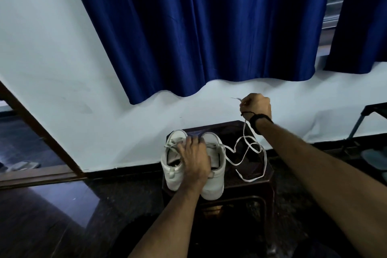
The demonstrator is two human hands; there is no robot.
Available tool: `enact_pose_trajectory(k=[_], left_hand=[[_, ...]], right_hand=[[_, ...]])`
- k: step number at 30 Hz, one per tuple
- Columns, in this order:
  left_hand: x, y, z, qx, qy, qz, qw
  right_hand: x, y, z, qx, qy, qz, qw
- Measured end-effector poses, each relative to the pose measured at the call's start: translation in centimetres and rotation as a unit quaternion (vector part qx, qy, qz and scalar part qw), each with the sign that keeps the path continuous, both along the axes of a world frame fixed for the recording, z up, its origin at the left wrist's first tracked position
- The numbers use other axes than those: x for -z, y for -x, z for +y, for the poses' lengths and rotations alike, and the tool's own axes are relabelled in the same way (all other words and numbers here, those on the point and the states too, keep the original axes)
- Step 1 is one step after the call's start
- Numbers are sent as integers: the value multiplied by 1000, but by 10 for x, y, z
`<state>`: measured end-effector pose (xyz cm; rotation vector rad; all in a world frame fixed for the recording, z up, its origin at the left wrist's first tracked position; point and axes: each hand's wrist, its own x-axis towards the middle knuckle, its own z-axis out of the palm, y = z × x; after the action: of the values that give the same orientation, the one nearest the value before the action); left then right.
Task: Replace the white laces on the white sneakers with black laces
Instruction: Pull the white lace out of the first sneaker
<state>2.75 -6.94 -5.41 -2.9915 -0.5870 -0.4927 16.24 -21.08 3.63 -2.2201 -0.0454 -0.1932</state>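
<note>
Two white sneakers stand side by side on a dark stool (261, 186), heels toward me: the left sneaker (172, 169) and the right sneaker (215, 182). My left hand (195, 158) rests on top of the pair, its fingers spread over both openings. My right hand (256, 107) is raised above the stool's far edge and grips a white lace (249, 146). That lace runs from the right sneaker's eyelets and hangs in loose loops over the stool. White lacing still shows on the left sneaker. No black laces are in view.
A white wall (62, 69) with a blue curtain (199, 27) stands right behind the stool. A dark wooden door frame (41, 136) lies at the left. At the right edge stand a folding frame (360, 123) and some footwear (374, 159) on the dark glossy floor.
</note>
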Motion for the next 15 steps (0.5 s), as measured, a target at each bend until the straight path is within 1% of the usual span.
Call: enact_pose_trajectory(k=[2, 4, 5, 7, 9, 11, 13, 15], left_hand=[[-5, -5, 2, 69, -52, 43, 995], [-7, -11, 5, 110, -85, 67, 988], [-8, -14, 7, 124, -89, 78, 985], [-7, -23, 10, 148, -80, 78, 983], [-10, -31, 17, 154, -46, 72, 984], [-14, -35, 20, 142, 18, 49, 988], [-13, -35, 20, 106, 98, 2, 989], [-11, -35, 21, 49, 181, -47, 981]], right_hand=[[12, 7, 0, -9, -14, 5, 1000], [26, 23, 4, -54, -13, 16, 998], [34, 32, 9, -88, 2, 36, 995], [50, 49, 17, -157, 66, 93, 981], [68, 66, 26, -185, 102, 116, 971], [81, 79, 30, -164, 99, 98, 977], [91, 89, 32, -139, 61, 73, 986], [98, 95, 35, -107, -12, 67, 992]])
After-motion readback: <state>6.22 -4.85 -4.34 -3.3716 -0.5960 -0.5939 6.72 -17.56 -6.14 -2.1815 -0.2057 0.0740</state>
